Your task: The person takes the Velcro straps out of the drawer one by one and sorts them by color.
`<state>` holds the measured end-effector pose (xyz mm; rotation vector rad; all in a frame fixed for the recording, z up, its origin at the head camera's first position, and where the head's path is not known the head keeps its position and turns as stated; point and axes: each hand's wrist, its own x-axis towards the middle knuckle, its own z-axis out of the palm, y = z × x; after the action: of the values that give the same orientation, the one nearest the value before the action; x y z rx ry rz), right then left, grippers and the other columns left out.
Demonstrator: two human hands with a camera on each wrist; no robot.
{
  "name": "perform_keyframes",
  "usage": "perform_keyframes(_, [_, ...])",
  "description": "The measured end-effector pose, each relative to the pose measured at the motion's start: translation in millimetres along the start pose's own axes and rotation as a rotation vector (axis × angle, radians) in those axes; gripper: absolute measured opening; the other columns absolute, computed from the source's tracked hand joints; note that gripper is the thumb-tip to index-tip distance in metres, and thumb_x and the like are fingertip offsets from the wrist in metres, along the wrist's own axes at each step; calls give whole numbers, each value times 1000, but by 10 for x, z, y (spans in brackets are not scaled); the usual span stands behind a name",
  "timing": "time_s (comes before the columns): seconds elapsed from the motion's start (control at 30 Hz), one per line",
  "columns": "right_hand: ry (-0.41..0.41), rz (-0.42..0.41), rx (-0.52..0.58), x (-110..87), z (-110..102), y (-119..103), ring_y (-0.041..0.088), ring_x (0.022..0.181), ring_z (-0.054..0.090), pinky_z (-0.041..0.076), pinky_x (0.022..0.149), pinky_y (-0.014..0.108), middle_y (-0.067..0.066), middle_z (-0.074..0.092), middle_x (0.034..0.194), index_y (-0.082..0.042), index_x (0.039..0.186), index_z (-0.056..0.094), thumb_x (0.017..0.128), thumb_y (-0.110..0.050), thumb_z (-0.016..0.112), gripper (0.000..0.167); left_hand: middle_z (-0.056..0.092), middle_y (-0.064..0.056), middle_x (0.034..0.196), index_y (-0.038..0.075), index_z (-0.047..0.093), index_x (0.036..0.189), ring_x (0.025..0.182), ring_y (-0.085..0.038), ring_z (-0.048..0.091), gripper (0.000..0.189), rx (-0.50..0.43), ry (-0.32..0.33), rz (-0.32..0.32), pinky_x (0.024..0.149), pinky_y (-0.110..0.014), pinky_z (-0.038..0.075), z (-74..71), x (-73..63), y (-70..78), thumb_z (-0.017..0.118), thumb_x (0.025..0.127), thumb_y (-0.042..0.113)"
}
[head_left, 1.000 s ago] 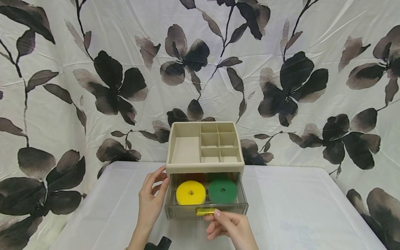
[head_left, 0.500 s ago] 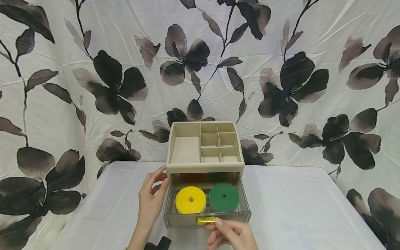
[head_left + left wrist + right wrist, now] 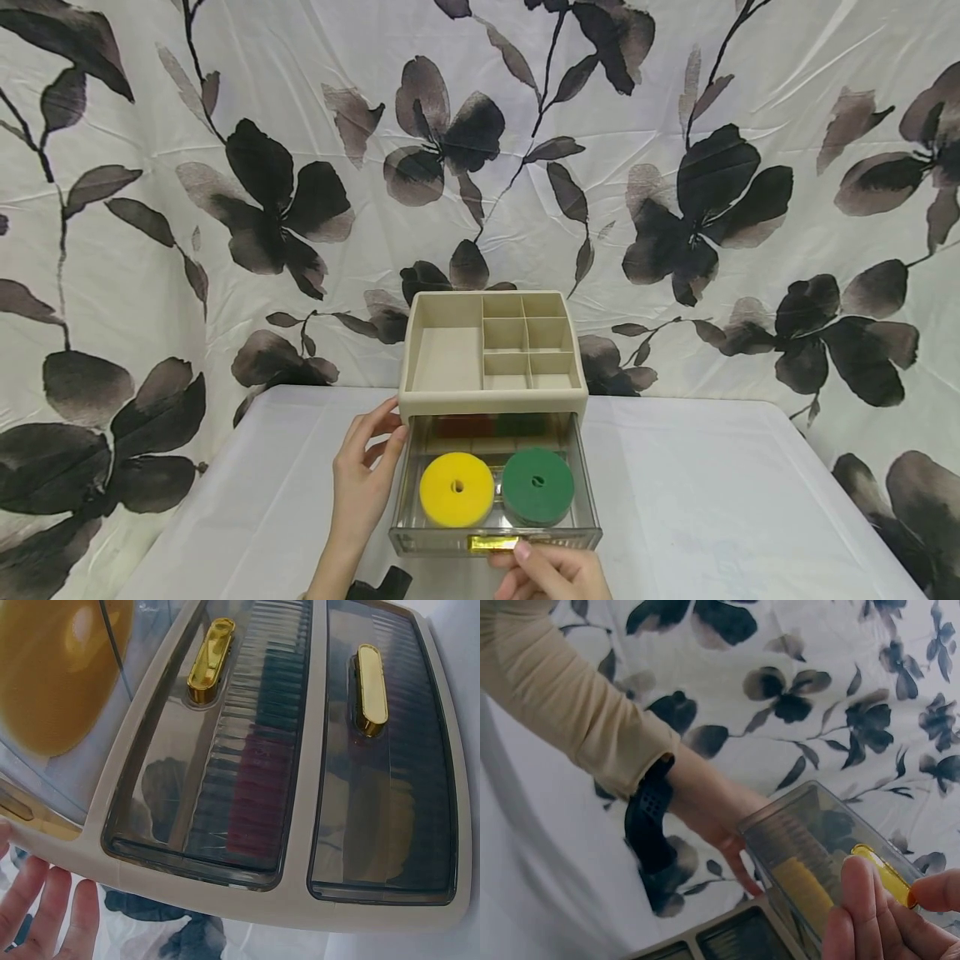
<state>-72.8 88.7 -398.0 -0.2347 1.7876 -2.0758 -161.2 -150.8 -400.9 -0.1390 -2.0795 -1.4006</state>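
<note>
A cream desktop organizer (image 3: 442, 402) stands on the table with its clear top drawer (image 3: 431, 544) pulled far out. In the drawer lie a yellow disc (image 3: 456, 490) and a green disc (image 3: 537, 487), side by side, each with a small centre hole. My right hand (image 3: 557, 573) pinches the drawer's gold handle (image 3: 487, 543) between thumb and fingers, as the right wrist view also shows. My left hand (image 3: 362, 479) rests against the organizer's left side, thumb near the front edge; its fingers (image 3: 54, 904) reach along that side in the left wrist view.
Two lower drawers are closed: a middle drawer (image 3: 172, 787) with red and green shapes behind its front, and a bottom drawer (image 3: 424, 787) with something yellowish. Empty compartments (image 3: 504, 337) top the organizer. A black object (image 3: 382, 585) shows by the left forearm. Floral cloth (image 3: 480, 167) hangs behind.
My right hand has drawn the drawer toward me, and the yellow and green discs have come forward with it. My left hand has stayed against the organizer's side.
</note>
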Motion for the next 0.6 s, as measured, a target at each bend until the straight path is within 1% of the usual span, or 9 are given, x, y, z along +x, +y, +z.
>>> perform_keyframes(0.13, [3, -1, -3, 2, 6, 9, 2, 64, 66, 54, 61, 15, -8, 71, 71, 14, 111, 64, 93, -45, 56, 62, 62, -1, 102, 15, 60, 129, 97, 2, 55, 42, -5, 0, -6, 82, -9, 49, -6, -3, 3, 67, 88, 5])
perform_keyframes(0.3, [9, 0, -4, -2, 9, 18, 2, 64, 66, 53, 60, 15, -8, 71, 71, 13, 110, 65, 92, -45, 56, 61, 62, -1, 102, 16, 61, 129, 97, 2, 56, 42, 0, 0, -10, 82, -11, 50, -6, -5, 5, 67, 88, 6])
perform_keyframes(0.47, [-8, 12, -6, -3, -14, 14, 2, 66, 66, 54, 62, 16, -8, 72, 73, 13, 109, 65, 92, -46, 56, 62, 62, 0, 102, 17, 61, 129, 97, 2, 56, 42, 5, 0, -12, 83, -14, 51, -5, -2, 1, 68, 88, 7])
perform_keyframes(0.6, [-30, 22, -30, -21, -46, -2, 2, 66, 65, 54, 63, 16, -9, 71, 75, 14, 106, 65, 92, -46, 56, 63, 62, 0, 102, 17, 60, 129, 97, 2, 56, 42, 7, 1, -11, 83, -13, 50, -8, 3, -1, 68, 88, 8])
